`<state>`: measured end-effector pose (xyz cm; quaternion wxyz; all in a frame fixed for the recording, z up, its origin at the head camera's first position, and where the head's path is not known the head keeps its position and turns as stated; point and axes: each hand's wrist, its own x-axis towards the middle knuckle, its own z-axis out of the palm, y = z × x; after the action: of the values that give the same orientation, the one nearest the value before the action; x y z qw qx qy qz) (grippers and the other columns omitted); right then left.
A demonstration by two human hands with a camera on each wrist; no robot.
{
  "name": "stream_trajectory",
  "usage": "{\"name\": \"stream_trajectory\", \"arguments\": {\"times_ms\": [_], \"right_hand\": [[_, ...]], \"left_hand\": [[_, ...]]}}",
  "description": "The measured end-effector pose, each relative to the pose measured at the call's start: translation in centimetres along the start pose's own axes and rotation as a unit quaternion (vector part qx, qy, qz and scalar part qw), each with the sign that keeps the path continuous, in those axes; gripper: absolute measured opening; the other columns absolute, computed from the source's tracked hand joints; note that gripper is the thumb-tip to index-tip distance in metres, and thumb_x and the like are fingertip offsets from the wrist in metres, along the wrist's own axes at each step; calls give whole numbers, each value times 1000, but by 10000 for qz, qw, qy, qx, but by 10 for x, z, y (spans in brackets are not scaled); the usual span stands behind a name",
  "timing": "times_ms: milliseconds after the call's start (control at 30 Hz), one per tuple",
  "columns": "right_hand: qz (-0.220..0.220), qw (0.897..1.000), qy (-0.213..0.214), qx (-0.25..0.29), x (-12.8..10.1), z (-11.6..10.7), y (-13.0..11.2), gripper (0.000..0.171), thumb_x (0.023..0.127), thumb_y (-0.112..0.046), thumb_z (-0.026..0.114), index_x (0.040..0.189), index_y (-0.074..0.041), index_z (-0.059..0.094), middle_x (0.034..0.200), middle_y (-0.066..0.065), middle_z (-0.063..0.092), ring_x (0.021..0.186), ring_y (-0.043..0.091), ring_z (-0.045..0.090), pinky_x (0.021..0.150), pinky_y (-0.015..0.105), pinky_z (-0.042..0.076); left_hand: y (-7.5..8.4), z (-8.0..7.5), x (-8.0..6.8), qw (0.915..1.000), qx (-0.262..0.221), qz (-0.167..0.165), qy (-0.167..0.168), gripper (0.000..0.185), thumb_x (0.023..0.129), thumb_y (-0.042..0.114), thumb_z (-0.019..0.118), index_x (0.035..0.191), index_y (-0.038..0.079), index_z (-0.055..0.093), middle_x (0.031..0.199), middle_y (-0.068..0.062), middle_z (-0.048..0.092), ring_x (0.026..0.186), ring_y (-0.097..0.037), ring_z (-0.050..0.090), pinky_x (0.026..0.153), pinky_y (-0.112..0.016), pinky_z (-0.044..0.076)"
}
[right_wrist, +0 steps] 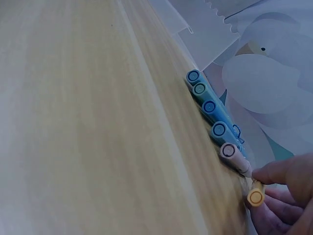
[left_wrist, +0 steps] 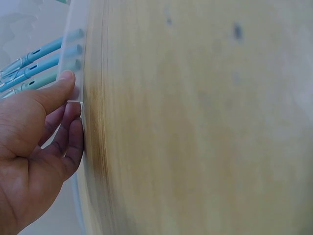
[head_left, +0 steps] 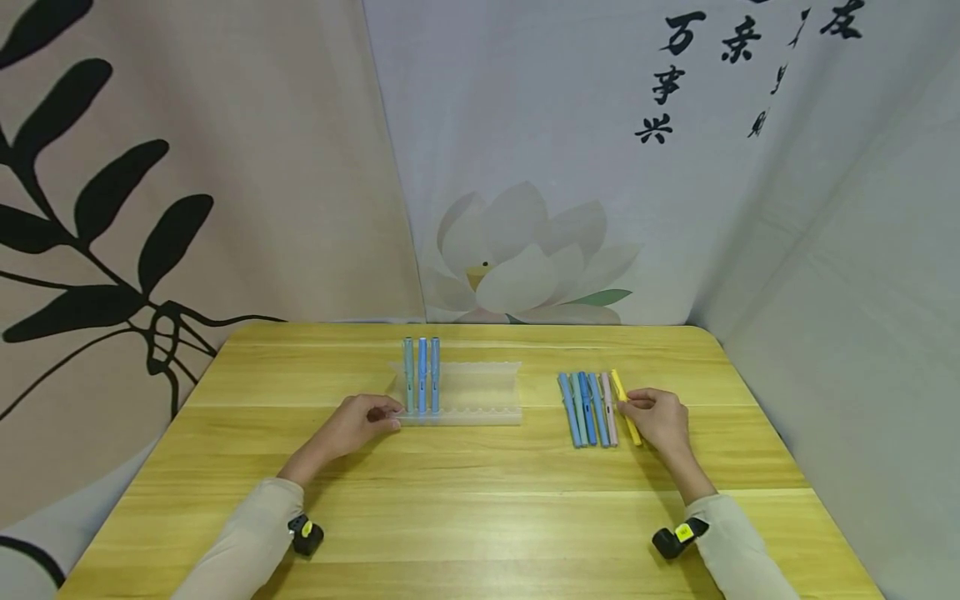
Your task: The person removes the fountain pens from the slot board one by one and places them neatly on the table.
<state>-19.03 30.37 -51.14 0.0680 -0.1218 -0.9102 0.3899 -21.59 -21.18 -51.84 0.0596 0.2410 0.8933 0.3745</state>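
Left hand (head_left: 360, 419) holding pen tray (head_left: 480, 392), right hand (head_left: 660, 417) pinching yellow pen (head_left: 626, 407)

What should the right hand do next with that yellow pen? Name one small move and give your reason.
Probably lift the yellow pen clear of the loose pens and carry it toward the holder. The right hand already has its grip pinched on it, the left hand steadies the holder's near corner, and only three pens sit in it, with free slots beside them.
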Motion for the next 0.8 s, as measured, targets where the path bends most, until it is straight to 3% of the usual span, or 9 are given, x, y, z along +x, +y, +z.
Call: {"name": "stream_trajectory", "arguments": {"times_ms": [367,633,800], "right_hand": [[-181,9996,42,-220,0,2,0,32,88,-27,81,107,-1,77,96,16,77,79,25,73,58,27,53],[-223,9995,-113,-180,-1,0,0,34,89,-27,81,108,0,76,95,16,77,76,20,72,63,29,54],[-282,9995,-141,-56,0,-3,-1,35,91,-24,79,114,1,74,99,17,76,74,18,73,59,27,52]], "left_hand": [[-1,0,0,10000,-25,-70,-35,24,98,18,71,119,6,74,111,-5,74,96,-15,66,87,-37,56],[-1,0,1,9999,-2,-107,-26,24,97,18,71,118,6,74,108,-3,74,94,-14,66,86,-35,56],[-1,0,1,10000,5,-60,-9,22,98,17,71,117,6,74,106,-3,74,93,-14,66,85,-35,56]]}}
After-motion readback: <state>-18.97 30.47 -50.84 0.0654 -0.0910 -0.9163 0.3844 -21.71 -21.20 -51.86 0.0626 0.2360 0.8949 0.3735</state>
